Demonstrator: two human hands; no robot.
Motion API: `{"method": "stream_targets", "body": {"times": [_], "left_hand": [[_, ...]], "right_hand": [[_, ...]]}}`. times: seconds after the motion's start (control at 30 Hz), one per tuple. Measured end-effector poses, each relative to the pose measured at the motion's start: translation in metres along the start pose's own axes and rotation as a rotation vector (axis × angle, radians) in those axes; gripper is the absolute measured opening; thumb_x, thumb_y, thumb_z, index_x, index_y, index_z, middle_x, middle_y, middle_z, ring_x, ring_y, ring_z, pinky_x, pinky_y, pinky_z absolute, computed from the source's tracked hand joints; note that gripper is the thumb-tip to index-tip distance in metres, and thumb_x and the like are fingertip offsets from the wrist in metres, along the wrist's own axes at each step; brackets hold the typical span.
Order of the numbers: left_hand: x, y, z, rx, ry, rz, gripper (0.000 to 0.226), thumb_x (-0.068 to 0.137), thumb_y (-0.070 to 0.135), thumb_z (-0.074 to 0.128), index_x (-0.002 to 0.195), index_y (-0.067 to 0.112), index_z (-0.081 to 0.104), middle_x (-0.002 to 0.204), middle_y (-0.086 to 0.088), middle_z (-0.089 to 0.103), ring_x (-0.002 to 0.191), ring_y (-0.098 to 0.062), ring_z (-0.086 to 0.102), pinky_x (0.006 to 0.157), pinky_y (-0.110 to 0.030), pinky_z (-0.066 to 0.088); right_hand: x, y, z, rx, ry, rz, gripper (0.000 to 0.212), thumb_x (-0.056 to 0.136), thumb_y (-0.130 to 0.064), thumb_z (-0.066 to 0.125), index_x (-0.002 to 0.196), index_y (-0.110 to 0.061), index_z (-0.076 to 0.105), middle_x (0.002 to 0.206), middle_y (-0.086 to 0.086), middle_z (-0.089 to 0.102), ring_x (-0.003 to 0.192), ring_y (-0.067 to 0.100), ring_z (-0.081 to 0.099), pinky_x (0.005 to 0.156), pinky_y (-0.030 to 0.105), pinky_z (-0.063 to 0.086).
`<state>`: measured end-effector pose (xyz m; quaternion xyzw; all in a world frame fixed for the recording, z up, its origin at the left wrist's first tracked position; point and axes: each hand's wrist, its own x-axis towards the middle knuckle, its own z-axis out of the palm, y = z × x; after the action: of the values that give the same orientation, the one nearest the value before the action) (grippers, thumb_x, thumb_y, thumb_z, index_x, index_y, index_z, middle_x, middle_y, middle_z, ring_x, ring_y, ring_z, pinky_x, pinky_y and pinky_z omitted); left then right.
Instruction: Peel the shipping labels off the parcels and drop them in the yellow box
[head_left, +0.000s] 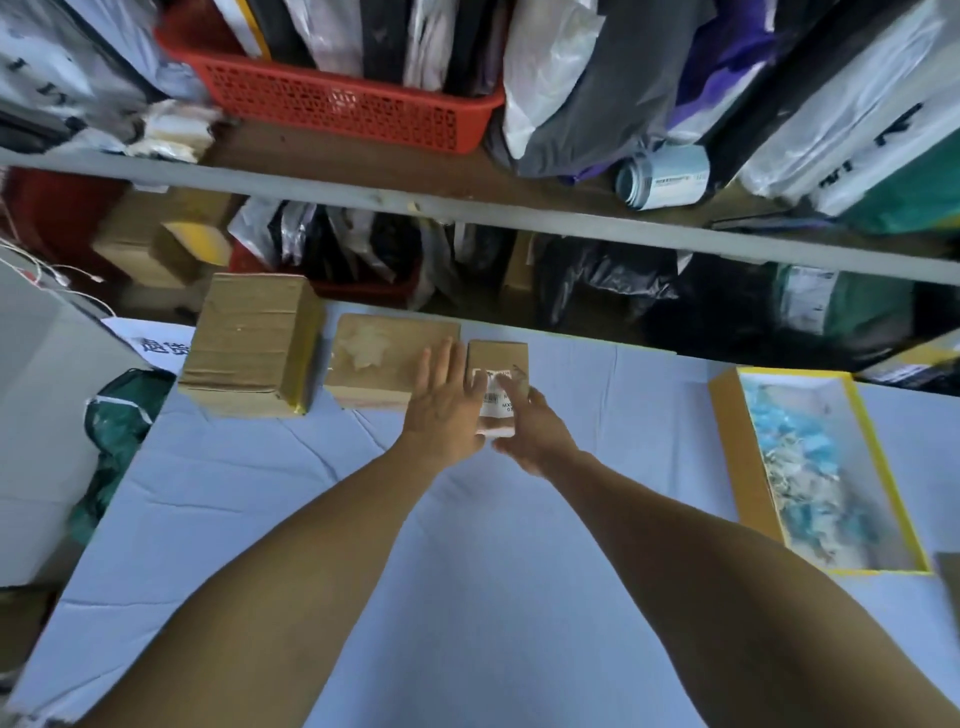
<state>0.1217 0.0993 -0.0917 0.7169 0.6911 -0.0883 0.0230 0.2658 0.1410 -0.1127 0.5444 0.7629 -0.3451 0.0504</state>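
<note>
Under the hands, the small parcel (497, 358) is brown with a white label (493, 397) printed in black. Left of it are two brown parcels. Far right, the yellow box (727, 452) holds blue and white scraps. The table cover (467, 545) is pale blue.

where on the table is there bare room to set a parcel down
Bare blue table lies between the small parcel and the yellow box, and in the near stretch around the forearms. The far left is crowded: three parcels stand side by side, and both hands work at the small one.

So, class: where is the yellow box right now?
In the head view, the yellow box sits on the table's right side, apart from the small parcel.
</note>
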Motion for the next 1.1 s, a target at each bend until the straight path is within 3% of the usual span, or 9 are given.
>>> {"method": "stream_targets", "body": {"times": [0.13, 0.33, 0.47, 0.57, 0.77, 0.93, 1.1], "left_hand": [[-0.008, 0.028, 0.003, -0.071, 0.001, -0.029, 0.074, 0.085, 0.057, 0.057, 0.146, 0.018, 0.039, 0.157, -0.022, 0.022, 0.148, -0.043, -0.003, 0.12, -0.053, -0.001], [-0.043, 0.06, 0.009, -0.233, -0.033, -0.043, 0.066, 0.093, 0.046, 0.055, 0.15, 0.02, 0.032, 0.153, -0.013, 0.036, 0.15, -0.036, -0.006, 0.123, -0.044, 0.001], [-0.082, 0.074, 0.025, -0.362, 0.016, -0.061, 0.068, 0.089, 0.04, 0.065, 0.148, 0.018, 0.039, 0.152, -0.01, 0.04, 0.15, -0.034, 0.008, 0.121, -0.042, 0.002], [-0.116, 0.083, 0.032, -0.485, 0.087, -0.103, 0.068, 0.079, 0.031, 0.078, 0.139, 0.011, 0.052, 0.145, -0.013, 0.05, 0.145, -0.038, 0.026, 0.119, -0.046, 0.017], [-0.195, 0.083, 0.032, -0.73, 0.014, -0.174, 0.074, 0.086, 0.024, 0.072, 0.15, 0.016, 0.036, 0.158, -0.006, 0.031, 0.138, -0.028, 0.04, 0.109, -0.039, 0.04], [-0.256, 0.098, 0.043, -0.818, -0.014, -0.139, 0.077, 0.082, 0.026, 0.076, 0.148, 0.016, 0.038, 0.157, -0.004, 0.033, 0.135, -0.025, 0.046, 0.103, -0.039, 0.046], [-0.309, 0.124, 0.05, -0.825, -0.036, -0.134, 0.075, 0.084, 0.027, 0.074, 0.148, 0.016, 0.037, 0.154, -0.001, 0.034, 0.129, -0.023, 0.049, 0.1, -0.035, 0.047]], "right_hand": [[-0.012, 0.015, 0.01, -0.008, 0.122, -0.013, 0.069, 0.087, -0.019, 0.058, 0.147, -0.034, 0.025, 0.136, 0.009, 0.051, 0.109, 0.032, 0.059, 0.084, 0.035, 0.049], [-0.053, 0.042, 0.019, 0.019, 0.152, -0.049, 0.066, 0.088, -0.017, 0.059, 0.145, -0.035, 0.031, 0.14, 0.001, 0.051, 0.116, 0.026, 0.057, 0.091, 0.033, 0.047], [-0.091, 0.051, 0.037, 0.05, 0.176, -0.086, 0.064, 0.087, -0.018, 0.062, 0.144, -0.032, 0.036, 0.142, -0.002, 0.049, 0.119, 0.024, 0.056, 0.091, 0.034, 0.049], [-0.123, 0.049, 0.053, 0.086, 0.21, -0.091, 0.064, 0.086, -0.021, 0.064, 0.142, -0.032, 0.036, 0.141, -0.004, 0.05, 0.115, 0.023, 0.058, 0.087, 0.033, 0.05], [-0.195, 0.031, 0.079, 0.135, 0.211, -0.089, 0.069, 0.085, -0.019, 0.066, 0.146, -0.027, 0.035, 0.136, 0.0, 0.054, 0.113, 0.025, 0.058, 0.081, 0.028, 0.043], [-0.257, 0.028, 0.1, 0.114, 0.183, 0.004, 0.079, 0.087, -0.024, 0.067, 0.153, -0.022, 0.024, 0.133, 0.005, 0.056, 0.113, 0.027, 0.057, 0.084, 0.031, 0.043], [-0.313, 0.038, 0.121, 0.153, 0.166, 0.029, 0.078, 0.084, -0.02, 0.069, 0.151, -0.023, 0.029, 0.14, 0.002, 0.053, 0.119, 0.023, 0.055, 0.089, 0.028, 0.043]]}}
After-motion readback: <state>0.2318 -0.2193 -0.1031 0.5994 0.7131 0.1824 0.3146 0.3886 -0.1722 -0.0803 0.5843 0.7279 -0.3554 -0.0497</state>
